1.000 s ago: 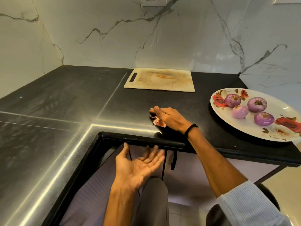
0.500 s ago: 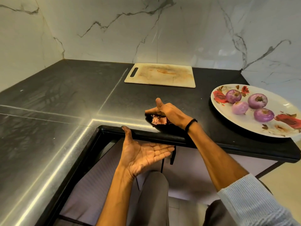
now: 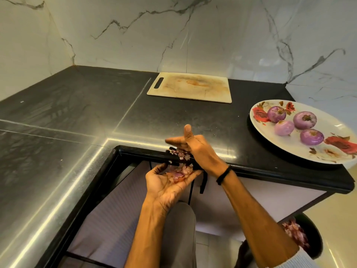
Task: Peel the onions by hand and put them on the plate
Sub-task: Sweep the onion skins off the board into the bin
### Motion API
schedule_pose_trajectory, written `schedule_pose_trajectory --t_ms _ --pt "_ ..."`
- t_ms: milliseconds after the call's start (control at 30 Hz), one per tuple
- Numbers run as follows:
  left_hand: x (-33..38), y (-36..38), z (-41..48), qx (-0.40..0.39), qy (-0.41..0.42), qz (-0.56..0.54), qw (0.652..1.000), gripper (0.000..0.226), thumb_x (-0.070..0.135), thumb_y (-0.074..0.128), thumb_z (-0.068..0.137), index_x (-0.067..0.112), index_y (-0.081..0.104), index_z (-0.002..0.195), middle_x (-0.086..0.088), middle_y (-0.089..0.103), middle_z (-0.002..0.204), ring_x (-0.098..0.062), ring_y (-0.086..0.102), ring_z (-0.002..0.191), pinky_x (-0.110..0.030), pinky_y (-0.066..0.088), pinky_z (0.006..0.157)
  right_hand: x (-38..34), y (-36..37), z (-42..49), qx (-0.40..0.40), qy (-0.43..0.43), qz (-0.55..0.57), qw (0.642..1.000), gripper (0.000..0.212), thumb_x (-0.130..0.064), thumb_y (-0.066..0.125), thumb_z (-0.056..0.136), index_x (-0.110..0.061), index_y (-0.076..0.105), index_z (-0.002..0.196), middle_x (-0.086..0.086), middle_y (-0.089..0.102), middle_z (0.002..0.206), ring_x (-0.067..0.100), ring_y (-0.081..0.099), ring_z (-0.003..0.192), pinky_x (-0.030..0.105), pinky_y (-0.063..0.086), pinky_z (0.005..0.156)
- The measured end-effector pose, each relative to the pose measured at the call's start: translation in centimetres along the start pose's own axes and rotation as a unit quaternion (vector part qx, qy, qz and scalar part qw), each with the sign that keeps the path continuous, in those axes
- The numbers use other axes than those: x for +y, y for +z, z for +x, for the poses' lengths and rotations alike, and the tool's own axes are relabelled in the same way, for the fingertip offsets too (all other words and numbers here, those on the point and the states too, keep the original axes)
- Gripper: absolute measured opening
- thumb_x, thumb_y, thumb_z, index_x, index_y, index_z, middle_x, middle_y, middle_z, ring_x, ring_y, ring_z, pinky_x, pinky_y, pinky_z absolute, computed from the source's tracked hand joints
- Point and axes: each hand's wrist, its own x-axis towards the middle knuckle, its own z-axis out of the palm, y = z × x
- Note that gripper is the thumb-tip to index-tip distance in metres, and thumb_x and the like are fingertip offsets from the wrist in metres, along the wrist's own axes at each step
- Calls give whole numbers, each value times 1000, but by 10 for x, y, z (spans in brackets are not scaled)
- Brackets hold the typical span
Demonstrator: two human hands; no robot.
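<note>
i note the left hand (image 3: pixel 166 182) palm up just below the bench (image 3: pixel 77 113) edge, fingers (image 3: pixel 190 176) relaxed, uncurled, onion peels (image 3: pixel 180 172) lying in the palm. right hand (image 3: pixel 197 149) rests edge-down on the bench lip, fingers straight, thumb up, touching more scraps (image 3: pixel 180 152). four peeled onions (image 3: pixel 306 120) lie on the plate (image 3: pixel 328 155), far right.

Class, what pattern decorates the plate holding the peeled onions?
White plate with red flowers and brown leaves, clearest in the head view.
</note>
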Motion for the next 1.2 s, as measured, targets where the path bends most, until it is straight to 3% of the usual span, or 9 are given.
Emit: schedule_pose_trajectory --t_ms 133,267,500,700,800,900,1000,1100,1200 --pt "-6 3 0 49 4 5 999 57 24 33 98 -16 43 138 -47 48 130 -61 44 122 -69 32 102 4 -11 3 84 1 -49 995 76 -61 17 97 -10 69 121 4 67 126 10 61 118 24 45 104" --pt "-4 9 1 85 5 39 996 52 23 30 101 -9 49 137 -39 55 130 -53 52 122 -65 42 96 5 7 -4 10 -23 -194 981 66 -53 21 103 -12 68 122 2 66 129 10 59 120 24 45 102" --pt "6 13 -2 98 -8 96 990 53 25 28 102 -8 52 135 -36 55 133 -52 52 124 -65 40 99 4 -2 -24 8 -31 6 999 79 -72 21 91 -16 73 114 0 69 123 7 60 120 26 43 106" --pt "10 9 -4 86 -2 102 991 51 19 33 97 -6 52 137 -34 56 133 -50 55 123 -67 46 99 7 11 -12 20 -29 -250 968 83 -72 12 94 -15 65 123 11 68 119 21 63 110 34 52 94" --pt "11 5 -2 84 -3 104 991 47 22 30 103 -6 59 126 -30 63 125 -47 67 105 -63 55 85 3 24 -31 -49 -29 -171 984 70 -62 22 97 -16 64 128 3 62 134 8 55 124 23 45 103" --pt "9 9 -3 93 -14 112 989 53 25 30 102 -13 51 132 -39 55 130 -55 57 116 -66 46 95 -6 -9 -28 43 -31 -144 988 70 -60 22 96 -13 64 127 7 62 133 5 54 120 11 43 94" --pt "8 12 -5 92 -28 115 989 58 27 31 102 -18 46 134 -44 49 132 -56 48 124 -62 38 101 11 -72 8 180 70 -309 931 65 -58 22 102 -10 59 125 18 57 133 32 51 126 37 38 102" --pt "6 10 -4 90 -34 130 987 59 30 31 103 -17 44 137 -43 49 134 -54 47 128 -60 37 105 36 -108 36 152 183 -433 870 81 -64 14 99 -2 40 144 23 28 156 35 24 146 46 17 119" --pt "6 13 -2 92 -27 137 986 58 29 31 103 -16 45 137 -42 50 134 -54 49 126 -61 39 102 26 -75 49 66 125 -464 875 69 -63 10 91 -15 56 110 22 51 126 39 52 114 50 42 101"
